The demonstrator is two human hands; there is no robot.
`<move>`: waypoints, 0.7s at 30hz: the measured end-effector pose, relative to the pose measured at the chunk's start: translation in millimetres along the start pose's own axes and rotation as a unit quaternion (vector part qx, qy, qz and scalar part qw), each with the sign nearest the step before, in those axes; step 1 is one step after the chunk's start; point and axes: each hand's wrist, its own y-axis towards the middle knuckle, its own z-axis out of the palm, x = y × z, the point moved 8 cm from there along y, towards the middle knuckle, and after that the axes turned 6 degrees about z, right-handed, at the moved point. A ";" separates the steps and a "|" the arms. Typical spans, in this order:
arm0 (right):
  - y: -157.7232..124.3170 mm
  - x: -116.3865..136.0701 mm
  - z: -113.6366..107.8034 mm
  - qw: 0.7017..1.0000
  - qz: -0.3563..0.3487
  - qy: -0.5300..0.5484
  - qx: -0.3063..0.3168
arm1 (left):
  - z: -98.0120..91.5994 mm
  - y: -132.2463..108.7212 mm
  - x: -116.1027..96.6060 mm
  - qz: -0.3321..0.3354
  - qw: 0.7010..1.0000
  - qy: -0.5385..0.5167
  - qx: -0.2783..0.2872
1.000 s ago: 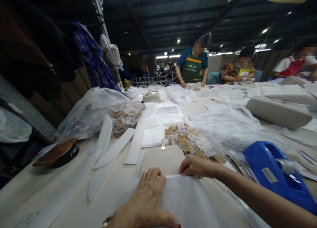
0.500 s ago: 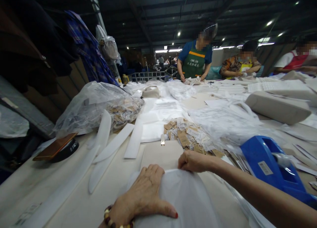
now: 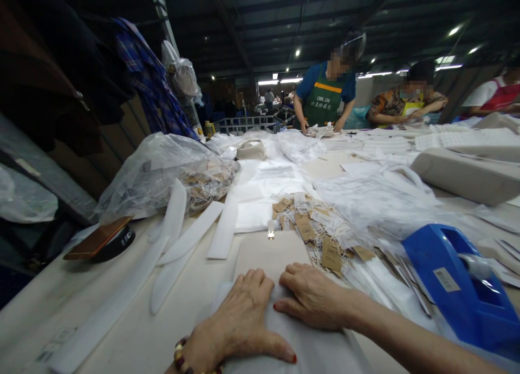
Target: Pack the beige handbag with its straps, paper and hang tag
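My left hand (image 3: 239, 322) lies flat, fingers together, on a white tissue sheet (image 3: 300, 347) at the table's near edge. Beside it my right hand (image 3: 311, 295) also presses flat on the same sheet, fingers stretched out. Under the sheet's far side a beige bag (image 3: 270, 252) with a small metal clasp (image 3: 270, 230) sticks out. Neither hand grips anything.
A blue tape dispenser (image 3: 463, 287) stands at the right. Brown paper tags with strings (image 3: 312, 228) lie heaped past the bag. White foam strips (image 3: 195, 233) lie left, near a clear bag of tags (image 3: 166, 174) and a phone (image 3: 97, 238). Other people (image 3: 325, 100) work at the table's far end.
My right hand let go of the sheet's far edge and came back toward me to lie flat beside the left hand. The sheet now lies flatter over the bag.
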 end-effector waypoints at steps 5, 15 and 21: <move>-0.1 -11.5 17.6 0.998 0.038 0.026 -0.038 | 3.8 0.6 -0.5 0.008 1.000 -0.008 0.005; 14.9 -36.3 -5.0 0.987 0.034 0.150 0.043 | 5.4 -0.8 -5.9 0.047 0.999 0.006 0.024; 76.8 -61.9 -33.3 0.988 0.124 0.025 -0.084 | 3.6 1.5 -5.3 0.049 0.998 0.022 0.023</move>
